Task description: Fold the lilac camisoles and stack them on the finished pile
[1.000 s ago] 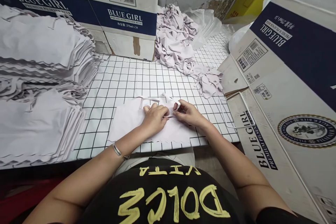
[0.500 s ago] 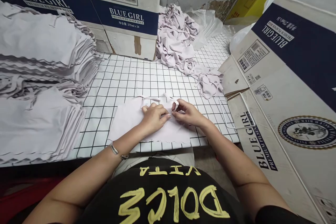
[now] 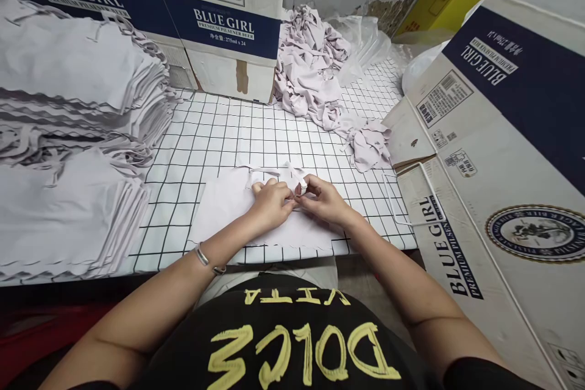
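Pale fabric (image 3: 219, 210) lies on gridded cloth (image 3: 214, 128), pinched in the narrowed fingertips of left hand (image 3: 273, 204) and right hand (image 3: 328, 201).

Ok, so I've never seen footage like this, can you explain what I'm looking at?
There's no robot here: a person works bare-handed, seen from a camera worn on their own head, looking forward and down. The left hand and right hand are close together on a pale fabric piece spread on a grid-patterned tabletop. Exactly what they grip there is too small to make out. Stacked fabric lies to the left, a crumpled fabric heap farther back, and a carton stands behind, with another carton at the right.
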A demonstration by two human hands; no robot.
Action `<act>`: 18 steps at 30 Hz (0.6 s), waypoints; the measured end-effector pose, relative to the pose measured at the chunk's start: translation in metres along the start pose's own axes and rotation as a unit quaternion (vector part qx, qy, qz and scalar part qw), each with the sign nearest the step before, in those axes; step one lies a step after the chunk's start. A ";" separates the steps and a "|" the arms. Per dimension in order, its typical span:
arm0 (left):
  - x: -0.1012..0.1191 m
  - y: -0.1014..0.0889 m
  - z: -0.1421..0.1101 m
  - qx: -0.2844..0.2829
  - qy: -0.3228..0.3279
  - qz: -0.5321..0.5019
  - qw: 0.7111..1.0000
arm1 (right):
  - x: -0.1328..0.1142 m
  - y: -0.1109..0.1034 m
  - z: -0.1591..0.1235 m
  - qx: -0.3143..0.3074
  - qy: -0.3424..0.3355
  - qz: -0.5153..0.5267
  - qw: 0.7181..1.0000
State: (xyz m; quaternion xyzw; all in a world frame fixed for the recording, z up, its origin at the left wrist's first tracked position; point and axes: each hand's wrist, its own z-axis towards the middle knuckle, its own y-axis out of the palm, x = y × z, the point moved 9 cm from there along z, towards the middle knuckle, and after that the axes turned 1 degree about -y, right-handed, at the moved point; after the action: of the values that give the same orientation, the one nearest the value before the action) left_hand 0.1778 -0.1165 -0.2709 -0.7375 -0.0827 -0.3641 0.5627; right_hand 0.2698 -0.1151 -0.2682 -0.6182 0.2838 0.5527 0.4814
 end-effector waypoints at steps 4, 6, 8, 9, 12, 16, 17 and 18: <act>-0.008 -0.004 -0.002 0.003 -0.032 0.007 0.999 | 0.012 -0.019 -0.005 0.131 0.040 -0.023 0.990; -0.021 -0.025 -0.020 0.058 -0.048 0.045 0.996 | 0.010 -0.044 -0.023 0.206 0.084 -0.145 0.964; -0.047 -0.054 -0.054 0.133 -0.103 0.105 0.980 | 0.005 -0.062 -0.046 0.217 0.145 -0.277 0.925; -0.065 -0.067 -0.073 0.157 -0.152 0.136 0.966 | 0.005 -0.066 -0.057 0.196 0.176 -0.323 0.909; -0.111 -0.081 -0.123 0.148 -0.273 0.194 0.931 | 0.010 -0.055 -0.084 0.106 0.229 -0.362 0.897; -0.122 -0.070 -0.136 0.133 -0.272 0.156 0.940 | 0.016 -0.041 -0.098 0.126 0.243 -0.244 0.930; -0.119 -0.069 -0.134 0.148 -0.266 0.117 0.945 | 0.018 -0.042 -0.100 0.147 0.248 -0.173 0.942; -0.117 -0.070 -0.134 0.169 -0.265 0.053 0.948 | 0.018 -0.043 -0.102 0.168 0.252 -0.094 0.948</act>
State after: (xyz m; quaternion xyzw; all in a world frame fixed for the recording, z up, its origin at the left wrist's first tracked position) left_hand -0.0031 -0.1779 -0.2771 -0.7050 -0.2496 -0.1058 0.6554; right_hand 0.3534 -0.1883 -0.2813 -0.6718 0.4248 0.2751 0.5408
